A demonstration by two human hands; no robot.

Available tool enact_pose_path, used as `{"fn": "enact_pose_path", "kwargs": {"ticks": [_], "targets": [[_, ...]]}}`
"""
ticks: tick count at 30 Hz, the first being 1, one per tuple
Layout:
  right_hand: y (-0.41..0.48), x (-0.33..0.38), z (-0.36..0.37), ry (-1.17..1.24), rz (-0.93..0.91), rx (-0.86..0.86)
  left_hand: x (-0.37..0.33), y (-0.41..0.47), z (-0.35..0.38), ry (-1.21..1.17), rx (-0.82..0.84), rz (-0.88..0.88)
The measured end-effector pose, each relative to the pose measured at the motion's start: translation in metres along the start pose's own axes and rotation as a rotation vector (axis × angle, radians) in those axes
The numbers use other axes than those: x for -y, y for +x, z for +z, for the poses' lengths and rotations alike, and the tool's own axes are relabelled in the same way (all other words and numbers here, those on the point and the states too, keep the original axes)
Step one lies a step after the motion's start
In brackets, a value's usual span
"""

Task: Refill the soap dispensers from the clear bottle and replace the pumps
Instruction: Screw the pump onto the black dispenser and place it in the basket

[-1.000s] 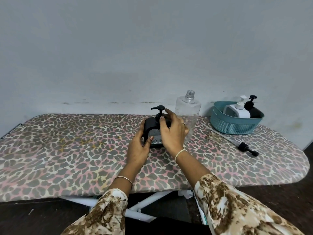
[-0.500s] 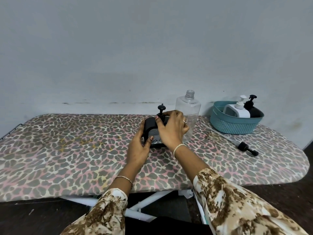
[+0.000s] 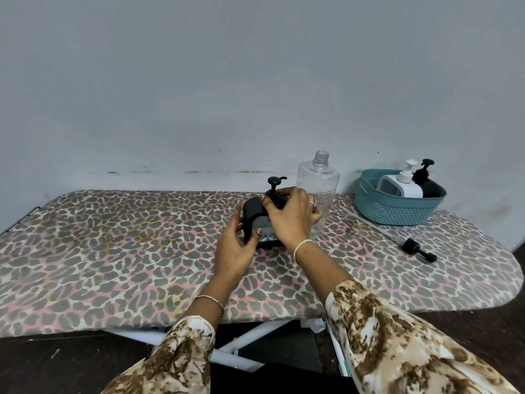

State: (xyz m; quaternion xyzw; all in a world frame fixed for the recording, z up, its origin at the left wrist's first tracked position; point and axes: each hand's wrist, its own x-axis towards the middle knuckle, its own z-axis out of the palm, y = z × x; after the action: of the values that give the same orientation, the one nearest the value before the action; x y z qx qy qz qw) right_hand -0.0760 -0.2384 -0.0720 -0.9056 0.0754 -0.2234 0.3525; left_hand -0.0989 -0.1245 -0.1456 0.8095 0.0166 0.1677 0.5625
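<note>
A black soap dispenser (image 3: 253,211) stands mid-board on the leopard-print ironing board (image 3: 113,251). My left hand (image 3: 234,248) grips its body from the left and front. My right hand (image 3: 291,216) curls over its top and pinches the collar of the black pump (image 3: 274,183), whose head sticks up with the spout pointing right. The clear bottle (image 3: 319,183), uncapped, stands upright just behind my right hand. A loose black pump with a long tube (image 3: 413,247) lies on the board to the right.
A teal basket (image 3: 395,210) at the back right holds a white dispenser (image 3: 402,186) and a black dispenser (image 3: 426,179), both with pumps on. A grey wall runs behind the board. The board's white legs and dark floor show below its front edge.
My right hand has shifted around the pump collar and the pump head has turned, its spout now pointing right. The left hand and dispenser body have stayed in place.
</note>
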Motion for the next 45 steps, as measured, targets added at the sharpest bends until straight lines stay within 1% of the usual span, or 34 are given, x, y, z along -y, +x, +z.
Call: {"fn": "enact_pose_path", "kwargs": {"ticks": [3, 5, 6, 8, 10, 13, 15, 18, 22, 26, 29, 32, 37, 40, 45], "targets": [[0.001, -0.005, 0.0, 0.066, -0.047, 0.078, -0.002, 0.0, 0.0, 0.012, -0.023, -0.007], [0.001, -0.009, -0.001, 0.07, -0.086, 0.127, -0.002, 0.0, 0.0, 0.029, -0.03, -0.007], [0.001, -0.01, -0.001, 0.048, -0.098, 0.123, -0.002, 0.001, 0.001, 0.029, -0.033, -0.01], [0.0, -0.009, -0.001, -0.018, -0.099, 0.062, -0.001, 0.001, 0.001, 0.026, -0.041, -0.018], [-0.002, -0.005, -0.002, -0.043, -0.055, 0.0, -0.001, 0.001, 0.001, 0.029, -0.055, -0.021], [-0.005, 0.001, 0.0, 0.003, 0.013, -0.048, -0.001, 0.0, 0.0, 0.04, -0.062, -0.012], [-0.004, 0.002, 0.002, 0.034, 0.015, -0.048, -0.002, 0.0, 0.0, 0.032, -0.055, -0.008], [-0.001, -0.001, -0.001, 0.102, -0.012, 0.01, -0.004, -0.002, -0.002, -0.007, -0.036, -0.014], [0.002, -0.011, 0.004, 0.286, -0.111, 0.166, -0.006, -0.002, -0.002, -0.038, -0.005, -0.017], [0.002, -0.017, 0.012, 0.318, -0.117, 0.098, -0.004, -0.001, -0.001, -0.075, -0.016, -0.041], [0.002, -0.016, 0.004, 0.191, -0.111, 0.014, -0.002, 0.0, 0.0, -0.067, -0.037, -0.053], [-0.001, -0.01, 0.002, 0.088, -0.092, -0.027, -0.003, 0.001, 0.002, -0.036, -0.051, -0.046], [-0.005, -0.004, 0.003, 0.058, -0.087, -0.066, -0.002, 0.001, 0.001, -0.003, -0.066, -0.02], [0.0, -0.007, 0.001, 0.139, -0.11, -0.016, -0.002, 0.0, 0.0, -0.018, -0.068, -0.023], [0.007, -0.022, 0.004, 0.328, -0.131, 0.219, -0.007, -0.004, -0.002, -0.061, -0.042, -0.029]]}}
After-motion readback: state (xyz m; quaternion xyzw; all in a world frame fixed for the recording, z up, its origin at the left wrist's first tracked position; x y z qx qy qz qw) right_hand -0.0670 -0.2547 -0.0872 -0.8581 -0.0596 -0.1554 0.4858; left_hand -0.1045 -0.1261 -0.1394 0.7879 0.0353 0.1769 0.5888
